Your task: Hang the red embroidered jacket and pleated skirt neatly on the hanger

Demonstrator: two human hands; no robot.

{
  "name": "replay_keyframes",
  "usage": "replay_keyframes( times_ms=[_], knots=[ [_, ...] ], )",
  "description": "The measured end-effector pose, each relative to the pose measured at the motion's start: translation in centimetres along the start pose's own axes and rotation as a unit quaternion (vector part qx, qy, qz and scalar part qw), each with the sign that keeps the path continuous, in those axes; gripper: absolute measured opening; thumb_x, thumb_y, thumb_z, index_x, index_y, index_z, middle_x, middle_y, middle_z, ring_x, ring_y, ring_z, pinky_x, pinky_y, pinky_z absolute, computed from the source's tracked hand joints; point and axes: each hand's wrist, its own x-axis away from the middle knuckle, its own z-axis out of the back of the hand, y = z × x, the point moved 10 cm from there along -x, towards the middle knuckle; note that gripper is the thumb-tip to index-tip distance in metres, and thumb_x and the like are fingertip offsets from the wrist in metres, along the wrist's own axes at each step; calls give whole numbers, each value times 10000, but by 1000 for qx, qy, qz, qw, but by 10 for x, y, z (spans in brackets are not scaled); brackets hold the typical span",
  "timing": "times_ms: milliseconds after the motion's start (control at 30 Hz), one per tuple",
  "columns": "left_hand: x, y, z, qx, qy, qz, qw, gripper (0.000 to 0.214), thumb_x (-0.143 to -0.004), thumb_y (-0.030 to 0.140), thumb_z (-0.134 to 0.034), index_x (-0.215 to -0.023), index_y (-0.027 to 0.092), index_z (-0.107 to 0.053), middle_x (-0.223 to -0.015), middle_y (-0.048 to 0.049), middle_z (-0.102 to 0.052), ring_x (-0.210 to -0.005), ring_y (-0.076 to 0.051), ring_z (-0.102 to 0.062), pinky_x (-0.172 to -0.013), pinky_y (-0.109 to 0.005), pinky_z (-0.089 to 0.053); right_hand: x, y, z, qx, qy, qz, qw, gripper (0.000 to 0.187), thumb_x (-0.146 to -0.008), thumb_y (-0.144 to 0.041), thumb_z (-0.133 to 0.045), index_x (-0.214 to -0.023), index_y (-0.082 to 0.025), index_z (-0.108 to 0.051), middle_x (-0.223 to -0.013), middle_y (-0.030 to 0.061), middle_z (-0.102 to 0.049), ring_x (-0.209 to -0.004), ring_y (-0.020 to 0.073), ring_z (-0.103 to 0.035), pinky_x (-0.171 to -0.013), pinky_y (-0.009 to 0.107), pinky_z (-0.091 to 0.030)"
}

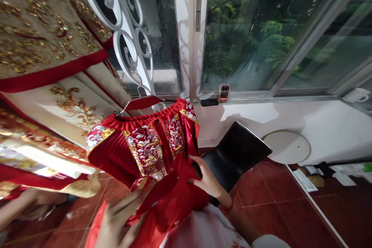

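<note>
A red pleated skirt [110, 147] with silver and gold embroidered panels and a gathered waist hangs from a metal hanger [126, 106]. In front of it, loose red cloth [174, 201] spreads between my hands. My right hand [209, 180], with dark green nails, has its thumb and forefinger closed on the cloth's right side. My left hand [120, 217] is smeared by motion at the lower left; its bent fingers lie around the cloth's edge. White fabric [203, 226] lies below the red cloth, near my body.
Embroidered cream and red garments [49, 62] hang at the left beside a white scrollwork stand [128, 27]. Another person's arm [17, 207] shows low at the left. A black chair [229, 155] stands before the windowed wall. A black phone-like object [209, 102] lies on the sill.
</note>
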Motion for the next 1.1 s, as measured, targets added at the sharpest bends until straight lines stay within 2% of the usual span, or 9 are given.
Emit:
replay_keyframes(
  times_ms=[100,200,333,433,500,600,700,933,1100],
  knots=[
    [-6,19,-13,-2,-51,-48,998,370,-782,613,-558,-790,350,-818,-820,-83,-775,-746,-285,-722,-674,-379,-615,-33,-20,-45,-34,-129,59,989,611,-796,-357,-803,-1355,-244,-583,-1412,108,-606,-1372,285,-498,-1231,486,-264],
    [-6,18,-10,-14,-52,-45,998,380,-804,595,-539,-802,344,-824,-798,-90,-771,-744,-283,-722,-678,-376,-614,-50,-21,-90,-68,-256,39,964,282,-883,-300,-703,-1149,-209,-697,-1173,85,-730,-1143,239,-653,-1152,454,-381],
    [1,11,10,-24,-30,-43,998,349,-817,565,-561,-790,334,-821,-784,-90,-777,-726,-271,-726,-671,-359,-612,-53,-47,-127,-223,-378,92,894,663,-778,-197,-735,-1404,-166,-519,-1465,148,-540,-1343,237,-514,-1137,360,-380],
    [1,23,23,-23,-38,-79,996,323,-865,488,-548,-824,310,-815,-793,-79,-784,-716,-236,-731,-680,-312,-607,-43,-63,-151,-280,-510,107,806,707,-682,-208,-788,-1343,-143,-547,-1388,127,-577,-1288,257,-536,-1111,354,-385],
    [0,35,32,-27,-27,-112,993,309,-902,414,-528,-847,287,-804,-799,-67,-786,-698,-209,-733,-667,-273,-598,-44,-61,-161,-265,-533,102,797,685,-623,-245,-845,-1249,-131,-592,-1272,100,-624,-1180,252,-572,-1047,345,-424],
    [2,36,46,-56,3,-112,992,255,-920,321,-538,-894,245,-780,-841,-65,-793,-688,-190,-741,-623,-228,-582,-50,-47,-167,-178,-528,88,826,465,-657,-233,-837,-1077,-150,-655,-1033,25,-671,-951,187,-593,-877,287,-471],
    [15,5,56,-91,21,-42,995,237,-918,324,-548,-956,226,-761,-922,-70,-799,-750,-210,-762,-639,-227,-587,-60,-35,-151,-96,-485,67,867,193,-753,-167,-752,-930,-168,-677,-798,-34,-634,-738,134,-548,-691,236,-438],
    [46,-77,68,-193,5,210,958,288,-838,395,-523,-948,253,-749,-973,-65,-799,-843,-313,-763,-660,-326,-593,-106,-71,-64,-50,-179,115,976,205,-866,-109,-605,-1022,-221,-675,-975,31,-697,-850,178,-626,-823,293,-477],
    [59,-70,18,2,-185,237,954,294,-813,474,-608,-924,246,-758,-952,-57,-798,-853,-266,-759,-759,-296,-607,-113,-68,-59,-24,-100,134,986,275,-832,-56,-563,-1019,-230,-662,-945,37,-683,-839,195,-636,-834,327,-505]
  ],
)
